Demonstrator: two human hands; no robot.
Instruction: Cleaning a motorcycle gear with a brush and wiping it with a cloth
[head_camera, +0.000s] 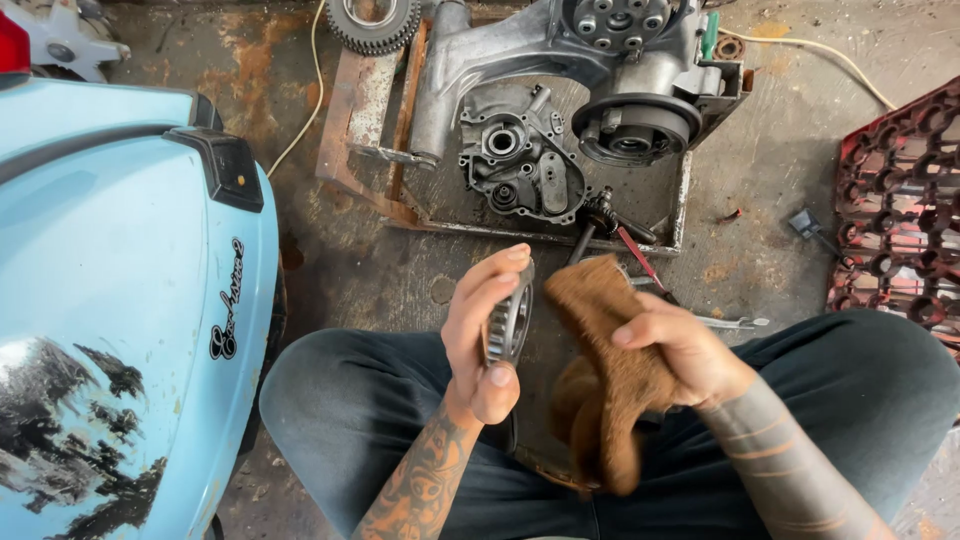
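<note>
My left hand (484, 335) grips a round toothed metal gear ring (509, 323), held on edge between thumb and fingers above my lap. My right hand (678, 348) clutches a brown rag (600, 385), whose upper end lies close beside the ring while the rest hangs down between my knees. Both forearms are tattooed. I sit cross-legged in dark trousers (360, 400) on a stained concrete floor.
A dismantled engine case (560, 120) rests on a metal tray (350, 130) just ahead. A large gear (373, 22) lies at the top. A light blue scooter body (110, 300) fills the left. A red crate (900, 210) stands right. Tools (640, 262) lie near my knee.
</note>
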